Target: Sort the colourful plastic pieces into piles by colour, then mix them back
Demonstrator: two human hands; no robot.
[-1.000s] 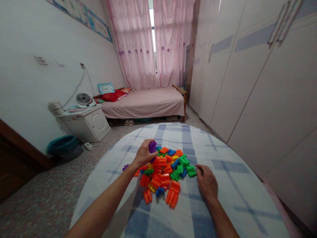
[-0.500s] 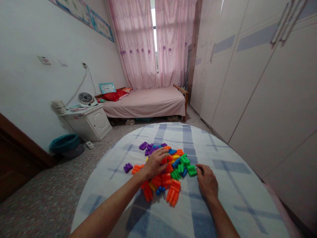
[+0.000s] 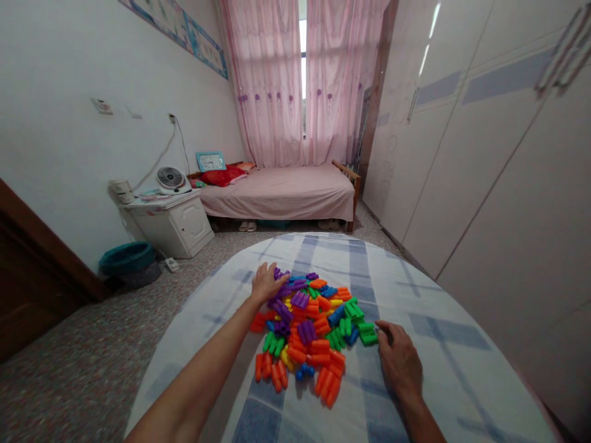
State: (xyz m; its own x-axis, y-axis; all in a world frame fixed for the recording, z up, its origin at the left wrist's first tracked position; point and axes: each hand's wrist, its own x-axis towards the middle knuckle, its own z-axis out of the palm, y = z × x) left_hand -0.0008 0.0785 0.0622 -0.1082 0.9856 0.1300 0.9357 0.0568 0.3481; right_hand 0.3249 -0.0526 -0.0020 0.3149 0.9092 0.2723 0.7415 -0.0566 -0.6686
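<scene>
A heap of plastic building pieces, orange (image 3: 329, 383), purple (image 3: 306, 332), green (image 3: 368, 333), blue (image 3: 305, 371) and yellow, lies on the cloth-covered table. My left hand (image 3: 266, 284) is at the heap's far left edge, fingers stretched out over purple pieces (image 3: 284, 283); no piece shows in its grip. On the right side, my right hand (image 3: 399, 358) rests on the cloth with loosely bent, parted fingers. Its fingertips are right beside the outermost green piece, and I cannot tell whether they touch it.
The round table wears a blue-and-white checked cloth (image 3: 258, 415). Beyond it stand a bed (image 3: 295, 191) and a white cabinet (image 3: 189, 224) with a small fan (image 3: 172, 178). A lined bin (image 3: 129, 261) is at left; a tall wardrobe (image 3: 517, 203) lines the right.
My left hand has moved from the middle of the heap to its far left edge, uncovering purple and orange pieces. My right hand stays beside the green piece. The view has shifted slightly.
</scene>
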